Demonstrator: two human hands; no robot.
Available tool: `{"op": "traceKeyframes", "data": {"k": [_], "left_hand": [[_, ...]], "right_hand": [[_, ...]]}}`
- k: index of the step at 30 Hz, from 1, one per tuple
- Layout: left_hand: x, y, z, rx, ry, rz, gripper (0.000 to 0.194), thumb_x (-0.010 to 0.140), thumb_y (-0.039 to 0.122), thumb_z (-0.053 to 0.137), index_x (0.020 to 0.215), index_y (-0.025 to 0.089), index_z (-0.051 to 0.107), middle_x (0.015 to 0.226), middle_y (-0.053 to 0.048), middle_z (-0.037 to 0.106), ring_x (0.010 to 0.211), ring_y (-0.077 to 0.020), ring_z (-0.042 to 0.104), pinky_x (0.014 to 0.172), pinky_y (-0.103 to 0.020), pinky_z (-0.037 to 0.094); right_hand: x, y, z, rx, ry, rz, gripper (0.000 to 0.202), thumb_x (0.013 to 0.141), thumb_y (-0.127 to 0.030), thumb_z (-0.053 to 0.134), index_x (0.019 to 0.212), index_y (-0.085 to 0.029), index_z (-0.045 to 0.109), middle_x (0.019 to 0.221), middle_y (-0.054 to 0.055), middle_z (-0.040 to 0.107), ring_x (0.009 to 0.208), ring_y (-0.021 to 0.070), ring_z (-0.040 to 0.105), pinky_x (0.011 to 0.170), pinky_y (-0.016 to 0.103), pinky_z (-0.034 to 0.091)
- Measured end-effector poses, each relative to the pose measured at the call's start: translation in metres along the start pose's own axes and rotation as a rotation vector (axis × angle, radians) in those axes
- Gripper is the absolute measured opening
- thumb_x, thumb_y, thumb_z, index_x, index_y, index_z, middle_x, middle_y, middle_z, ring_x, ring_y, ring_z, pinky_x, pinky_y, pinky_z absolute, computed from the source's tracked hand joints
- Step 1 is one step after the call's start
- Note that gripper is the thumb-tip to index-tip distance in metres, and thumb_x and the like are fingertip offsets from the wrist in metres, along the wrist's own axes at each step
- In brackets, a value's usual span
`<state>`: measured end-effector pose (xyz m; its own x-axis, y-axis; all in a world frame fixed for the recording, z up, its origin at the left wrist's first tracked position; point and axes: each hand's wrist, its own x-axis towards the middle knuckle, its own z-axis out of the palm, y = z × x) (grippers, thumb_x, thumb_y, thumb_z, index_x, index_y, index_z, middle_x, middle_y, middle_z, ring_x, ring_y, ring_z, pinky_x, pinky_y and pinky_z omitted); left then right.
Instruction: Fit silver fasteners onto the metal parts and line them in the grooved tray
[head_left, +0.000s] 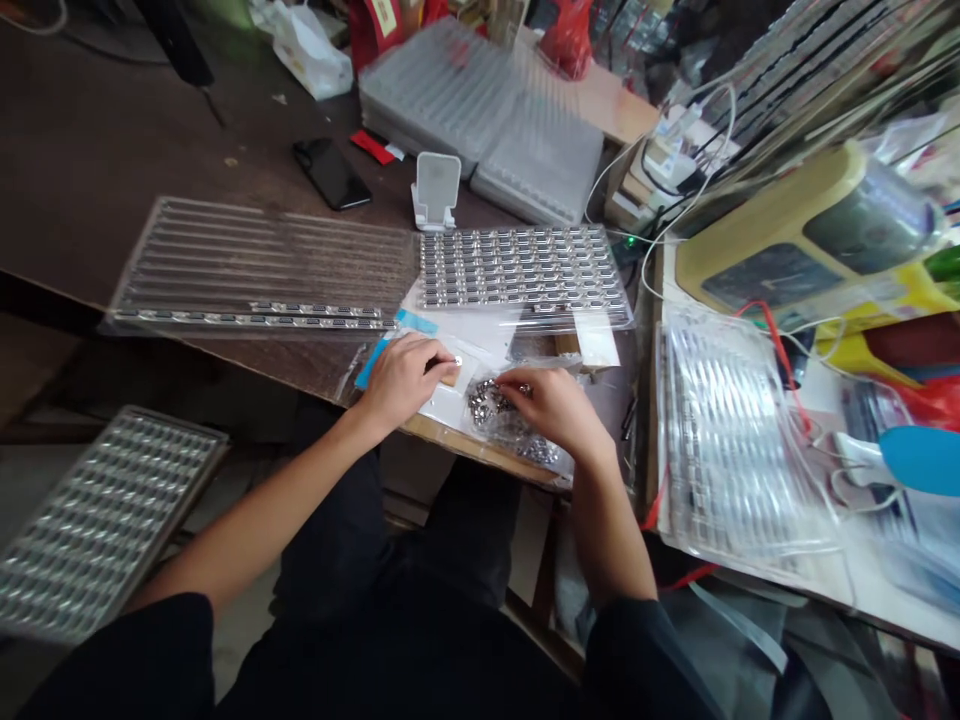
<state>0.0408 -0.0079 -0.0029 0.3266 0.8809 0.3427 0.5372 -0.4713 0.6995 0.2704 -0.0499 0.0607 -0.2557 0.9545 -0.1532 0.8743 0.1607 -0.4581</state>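
Observation:
My left hand (405, 380) is over the front edge of the table, thumb and forefinger pinched together on a small silvery part (457, 361). Its exact kind is too small to tell. My right hand (555, 405) reaches with closed fingertips into a pile of small shiny metal pieces (484, 402); whatever lies between those fingertips is hidden. More metal pieces (540, 450) lie in clear plastic below that hand. Behind the hands, a clear tray (517, 270) is filled with rows of metal connectors. Left of it, a ridged clear tray (262, 250) bears connectors only along its front rows.
A phone (332, 173) and a white phone stand (436, 190) are behind the trays. Stacked clear trays (442, 90) stand further back. Another filled tray (105, 520) is at lower left. A yellow machine (787, 230) and plastic trays (735, 440) occupy the right side.

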Motion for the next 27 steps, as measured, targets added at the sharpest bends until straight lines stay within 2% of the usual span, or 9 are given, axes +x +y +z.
{"op": "traceKeyframes", "data": {"k": [3, 5, 7, 9, 12, 17, 22, 27], "left_hand": [[0.002, 0.002, -0.009, -0.026, 0.130, -0.011, 0.010, 0.096, 0.025, 0.062, 0.089, 0.021, 0.069, 0.094, -0.004, 0.076, 0.094, -0.0220, 0.068, 0.086, -0.036, 0.053], [0.007, -0.003, -0.024, 0.005, 0.172, -0.008, 0.010, 0.096, 0.026, 0.063, 0.092, 0.021, 0.070, 0.095, -0.004, 0.076, 0.094, -0.0216, 0.068, 0.086, -0.035, 0.053], [0.016, -0.013, -0.043, 0.082, 0.178, -0.007, 0.011, 0.095, 0.028, 0.063, 0.095, 0.021, 0.071, 0.098, -0.004, 0.077, 0.095, -0.0220, 0.068, 0.089, -0.036, 0.052], [0.028, -0.025, -0.062, 0.171, 0.164, -0.032, 0.012, 0.095, 0.029, 0.064, 0.095, 0.021, 0.073, 0.100, -0.004, 0.077, 0.097, -0.0230, 0.067, 0.092, -0.038, 0.051], [0.044, -0.041, -0.078, 0.237, 0.077, -0.054, 0.012, 0.093, 0.029, 0.064, 0.092, 0.022, 0.074, 0.100, -0.003, 0.078, 0.098, -0.0240, 0.068, 0.095, -0.039, 0.050], [0.050, -0.051, -0.074, 0.275, -0.030, -0.013, 0.016, 0.093, 0.031, 0.062, 0.085, 0.022, 0.073, 0.103, -0.005, 0.077, 0.102, -0.0239, 0.068, 0.098, -0.040, 0.048], [0.050, -0.048, -0.075, 0.393, -0.064, -0.032, 0.019, 0.093, 0.035, 0.063, 0.085, 0.023, 0.075, 0.097, -0.005, 0.076, 0.095, -0.0255, 0.065, 0.095, -0.040, 0.046], [0.056, -0.044, -0.077, 0.459, -0.097, -0.048, 0.019, 0.094, 0.034, 0.063, 0.087, 0.023, 0.077, 0.096, -0.004, 0.078, 0.093, -0.0250, 0.067, 0.093, -0.037, 0.045]], "right_hand": [[0.004, 0.003, 0.003, 0.004, -0.052, 0.018, 0.017, 0.090, -0.024, 0.068, 0.103, -0.024, 0.079, 0.093, 0.004, 0.081, 0.085, 0.0234, 0.074, 0.073, 0.032, 0.048], [0.005, 0.005, 0.007, 0.031, -0.065, -0.001, 0.022, 0.084, -0.028, 0.075, 0.107, -0.025, 0.078, 0.093, 0.003, 0.080, 0.085, 0.0230, 0.073, 0.072, 0.032, 0.048], [0.006, 0.007, 0.011, 0.050, -0.057, -0.033, 0.024, 0.082, -0.029, 0.078, 0.106, -0.025, 0.077, 0.095, 0.003, 0.079, 0.086, 0.0227, 0.072, 0.071, 0.031, 0.047], [0.007, 0.008, 0.014, 0.057, -0.055, -0.069, 0.014, 0.084, -0.025, 0.075, 0.098, -0.024, 0.077, 0.094, 0.003, 0.078, 0.084, 0.0214, 0.071, 0.070, 0.031, 0.045], [0.007, 0.010, 0.018, 0.067, -0.047, -0.113, 0.009, 0.088, -0.019, 0.067, 0.087, -0.023, 0.075, 0.089, 0.003, 0.076, 0.077, 0.0188, 0.067, 0.068, 0.030, 0.041], [0.006, 0.015, 0.024, 0.113, 0.013, -0.160, 0.010, 0.088, -0.018, 0.065, 0.087, -0.022, 0.074, 0.085, 0.002, 0.073, 0.075, 0.0181, 0.064, 0.066, 0.030, 0.039], [0.005, 0.018, 0.027, 0.132, 0.042, -0.164, 0.013, 0.089, -0.019, 0.062, 0.088, -0.023, 0.074, 0.086, 0.002, 0.073, 0.076, 0.0181, 0.064, 0.067, 0.030, 0.037], [0.006, 0.018, 0.027, 0.126, 0.012, -0.163, 0.014, 0.091, -0.021, 0.060, 0.091, -0.021, 0.074, 0.091, 0.004, 0.074, 0.079, 0.0187, 0.064, 0.067, 0.031, 0.035]]}}
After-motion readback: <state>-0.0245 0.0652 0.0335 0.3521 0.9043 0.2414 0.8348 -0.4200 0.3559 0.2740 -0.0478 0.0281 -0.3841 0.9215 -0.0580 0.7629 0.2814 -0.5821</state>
